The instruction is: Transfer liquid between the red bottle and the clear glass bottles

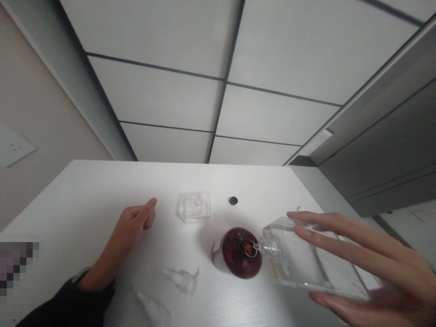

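Observation:
My right hand (371, 254) is wrapped around a clear square bottle (306, 259), tipped almost flat with its neck pointing left. A thin stream of clear liquid runs from its mouth into the open top of an upright brown bottle (235, 259). My left hand (138, 218) is closed in a loose fist over the left of the table, touching none of the bottles; I see nothing in it. Between the hands, farther back, stands a small clear square container (197, 208) with a round neck or knob on top.
A small black cap (233, 200) lies behind the brown bottle on the white table (95, 186). Near the front lie two clear pieces with narrow tips, one flared piece (184, 280) and one blurred piece (154, 309). A wall socket (15, 146) is at left.

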`<state>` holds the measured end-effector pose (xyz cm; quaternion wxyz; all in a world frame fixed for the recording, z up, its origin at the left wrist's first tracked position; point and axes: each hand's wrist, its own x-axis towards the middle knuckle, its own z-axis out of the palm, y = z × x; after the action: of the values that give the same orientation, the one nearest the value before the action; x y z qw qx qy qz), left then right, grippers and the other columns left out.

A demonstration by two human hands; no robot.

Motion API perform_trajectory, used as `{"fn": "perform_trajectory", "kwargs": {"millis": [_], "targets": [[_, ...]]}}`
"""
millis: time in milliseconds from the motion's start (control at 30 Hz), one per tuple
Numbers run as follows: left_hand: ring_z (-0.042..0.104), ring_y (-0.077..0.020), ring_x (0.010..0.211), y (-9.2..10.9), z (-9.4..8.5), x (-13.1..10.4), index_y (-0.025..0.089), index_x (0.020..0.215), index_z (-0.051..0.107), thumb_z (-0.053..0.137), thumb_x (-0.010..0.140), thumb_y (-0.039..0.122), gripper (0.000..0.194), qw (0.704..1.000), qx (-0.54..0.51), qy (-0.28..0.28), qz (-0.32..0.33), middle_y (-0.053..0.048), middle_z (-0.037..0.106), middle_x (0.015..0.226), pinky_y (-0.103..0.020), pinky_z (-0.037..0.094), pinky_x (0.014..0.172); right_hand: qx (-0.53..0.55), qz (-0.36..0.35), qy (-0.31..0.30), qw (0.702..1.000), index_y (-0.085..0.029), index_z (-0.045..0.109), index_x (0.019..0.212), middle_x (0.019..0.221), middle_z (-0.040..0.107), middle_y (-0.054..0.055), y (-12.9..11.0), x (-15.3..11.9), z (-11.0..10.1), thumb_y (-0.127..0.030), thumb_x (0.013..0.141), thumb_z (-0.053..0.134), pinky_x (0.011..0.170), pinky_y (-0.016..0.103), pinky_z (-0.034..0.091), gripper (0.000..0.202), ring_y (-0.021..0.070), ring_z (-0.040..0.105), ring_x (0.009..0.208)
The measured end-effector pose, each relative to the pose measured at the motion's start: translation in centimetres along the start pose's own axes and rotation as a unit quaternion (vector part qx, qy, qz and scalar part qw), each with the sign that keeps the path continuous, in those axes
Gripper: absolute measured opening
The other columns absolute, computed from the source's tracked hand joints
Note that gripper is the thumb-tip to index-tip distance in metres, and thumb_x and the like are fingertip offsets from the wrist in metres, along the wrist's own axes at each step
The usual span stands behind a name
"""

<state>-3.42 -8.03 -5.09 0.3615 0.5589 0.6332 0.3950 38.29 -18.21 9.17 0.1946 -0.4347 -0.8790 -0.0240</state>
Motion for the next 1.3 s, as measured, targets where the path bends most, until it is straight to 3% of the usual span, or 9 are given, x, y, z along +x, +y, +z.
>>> {"fn": "perform_trajectory", "kwargs": {"millis": [600, 1067, 1300], "targets": [[0.026, -0.0138, 0.048, 0.25, -0.06, 0.03, 0.030, 0.051, 0.025, 0.054, 0.085, 0.071, 0.061, 0.998, -0.057, -0.020, -0.032, 0.006, 0.026, 0.051, -0.036, 0.028, 0.053, 0.004, -0.007, -0.012, 1.000, -0.040, 0.055, 0.158, 0.150, 0.068, 0.007, -0.10, 0.35, -0.59, -0.048, 0.102, 0.068, 0.081, 0.054, 0.074, 0.059, 0.0390, 0.076, 0.120], [0.028, -0.0153, 0.049, -0.55, -0.08, 0.02, 0.029, 0.053, 0.026, 0.053, 0.089, 0.069, 0.060, 0.997, -0.065, -0.016, -0.039, 0.006, 0.027, 0.052, -0.037, 0.028, 0.054, -0.002, -0.013, -0.035, 0.999, -0.043, 0.051, 0.162, 0.153, 0.066, 0.006, 0.16, 0.52, -0.74, -0.048, 0.102, 0.066, 0.093, 0.053, 0.071, 0.062, 0.0366, 0.073, 0.127], [0.026, -0.0144, 0.048, 0.17, 0.03, 0.02, 0.030, 0.051, 0.025, 0.054, 0.086, 0.070, 0.061, 0.997, -0.061, -0.023, -0.034, 0.006, 0.026, 0.051, -0.037, 0.027, 0.053, 0.004, -0.012, -0.031, 0.999, -0.044, 0.051, 0.162, 0.152, 0.067, 0.007, 0.22, 0.62, -0.82, -0.049, 0.102, 0.067, 0.093, 0.054, 0.070, 0.063, 0.0374, 0.074, 0.126]]}}
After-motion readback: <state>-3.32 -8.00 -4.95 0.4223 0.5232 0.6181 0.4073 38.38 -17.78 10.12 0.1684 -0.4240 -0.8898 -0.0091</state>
